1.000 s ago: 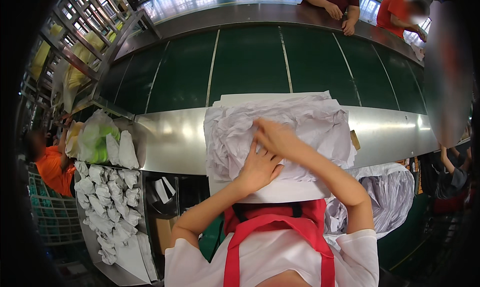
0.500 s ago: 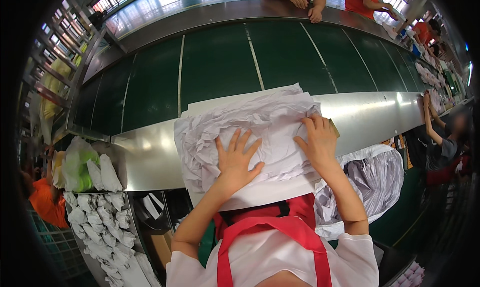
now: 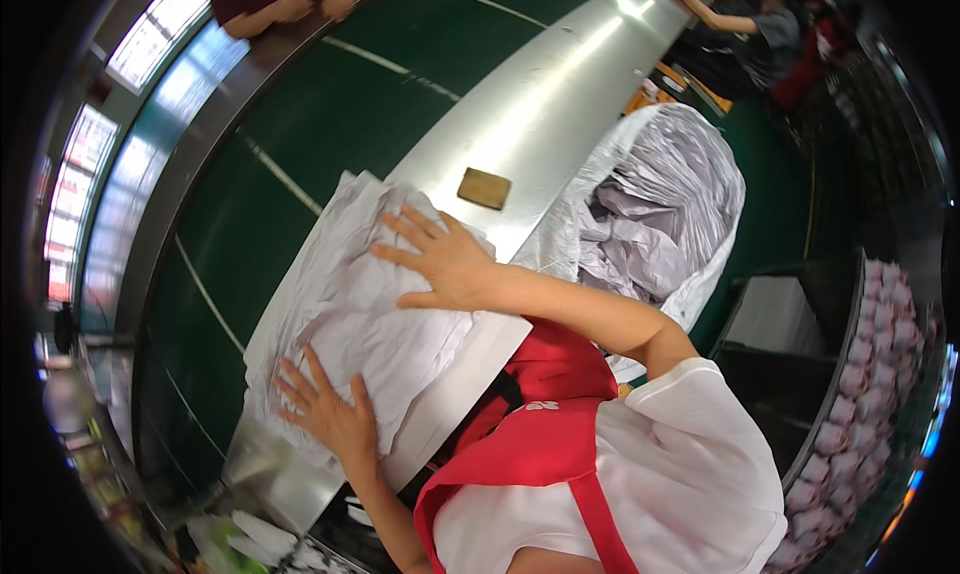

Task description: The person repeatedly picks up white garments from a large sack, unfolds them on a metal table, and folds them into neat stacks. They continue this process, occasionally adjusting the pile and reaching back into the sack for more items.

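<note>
Both the left hand and right hand lay splayed by the desk's near edge on crumpled paper, seemingly light, soft, tearable, best gripped at opposite corners

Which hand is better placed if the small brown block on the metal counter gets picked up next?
Probably the right hand: it lies spread on the crumpled white paper, at the end nearer the small brown block. The left hand is spread farther off, toward the paper's other end.
</note>
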`<action>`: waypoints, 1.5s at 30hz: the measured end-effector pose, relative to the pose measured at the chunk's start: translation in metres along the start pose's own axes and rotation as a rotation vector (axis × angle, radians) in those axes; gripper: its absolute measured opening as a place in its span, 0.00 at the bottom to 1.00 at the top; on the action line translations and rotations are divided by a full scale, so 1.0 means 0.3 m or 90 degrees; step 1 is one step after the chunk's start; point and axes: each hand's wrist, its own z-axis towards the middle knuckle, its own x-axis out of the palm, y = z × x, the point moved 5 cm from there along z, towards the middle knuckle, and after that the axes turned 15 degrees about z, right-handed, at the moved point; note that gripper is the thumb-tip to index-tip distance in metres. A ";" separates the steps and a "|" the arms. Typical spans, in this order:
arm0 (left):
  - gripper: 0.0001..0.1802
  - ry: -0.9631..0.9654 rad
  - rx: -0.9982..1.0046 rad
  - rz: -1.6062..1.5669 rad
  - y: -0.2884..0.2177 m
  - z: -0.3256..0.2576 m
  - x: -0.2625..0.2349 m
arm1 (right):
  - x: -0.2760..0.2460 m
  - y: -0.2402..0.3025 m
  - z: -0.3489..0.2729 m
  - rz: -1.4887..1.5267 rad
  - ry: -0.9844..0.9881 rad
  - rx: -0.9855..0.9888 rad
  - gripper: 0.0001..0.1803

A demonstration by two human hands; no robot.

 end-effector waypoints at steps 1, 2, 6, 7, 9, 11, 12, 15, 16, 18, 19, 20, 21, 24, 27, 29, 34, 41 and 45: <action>0.40 0.026 -0.017 0.020 0.021 -0.003 0.059 | 0.006 0.000 0.012 0.000 -0.007 -0.002 0.39; 0.40 0.007 0.003 0.024 0.020 0.002 0.056 | 0.007 0.001 0.000 0.001 -0.011 0.004 0.39; 0.39 0.062 -0.001 0.069 0.009 0.027 -0.034 | 0.005 -0.001 -0.020 0.031 -0.028 0.014 0.39; 0.39 0.022 0.042 0.029 -0.015 0.048 -0.094 | 0.005 0.003 -0.028 0.028 -0.038 0.014 0.39; 0.40 -0.052 0.116 -0.052 -0.069 0.092 -0.192 | 0.006 0.009 -0.041 0.019 -0.053 0.022 0.40; 0.40 -0.045 0.208 -0.069 -0.146 0.114 -0.155 | -0.014 0.034 -0.047 -0.007 -0.060 0.028 0.39; 0.39 -0.023 0.241 -0.070 -0.190 0.107 -0.071 | -0.040 0.046 -0.057 0.004 -0.079 0.032 0.39; 0.40 -0.007 0.276 -0.078 -0.205 0.112 -0.015 | -0.194 -0.005 -0.187 0.072 -0.174 0.063 0.37; 0.40 -0.006 0.272 -0.073 -0.198 0.104 -0.008 | -0.273 -0.060 -0.270 0.096 -0.284 0.133 0.32; 0.40 -0.001 0.265 -0.076 -0.194 0.091 -0.009 | -0.395 -0.265 -0.509 -0.070 -0.475 0.267 0.29; 0.40 0.001 0.262 -0.084 -0.199 0.092 -0.020 | -0.449 -0.364 -0.635 -0.175 -0.497 0.345 0.31; 0.40 -0.001 0.265 -0.093 -0.207 0.099 -0.031 | -0.462 -0.470 -0.788 -0.356 -0.515 0.409 0.31; 0.40 0.000 0.268 -0.093 -0.213 0.104 -0.034 | -0.456 -0.566 -0.942 -0.435 -0.463 0.553 0.35; 0.41 0.008 0.272 -0.107 -0.223 0.108 -0.031 | -0.414 -0.673 -1.202 -0.367 -0.276 0.836 0.29; 0.43 0.025 0.261 -0.136 -0.220 0.108 -0.050 | -0.426 -0.706 -1.247 -0.083 -0.221 0.817 0.21; 0.44 0.036 0.252 -0.148 -0.219 0.110 -0.063 | -0.488 -0.707 -1.209 0.130 -0.323 0.652 0.15; 0.42 0.023 0.252 -0.169 -0.197 0.104 -0.053 | -0.663 -0.385 -0.781 0.625 -0.474 0.479 0.19; 0.42 -0.024 0.272 -0.254 -0.147 0.101 0.004 | -0.374 0.310 -0.140 1.039 -0.224 0.242 0.14; 0.37 -0.029 0.238 -0.520 -0.065 0.004 0.194 | -0.117 0.497 0.081 0.859 0.064 0.213 0.09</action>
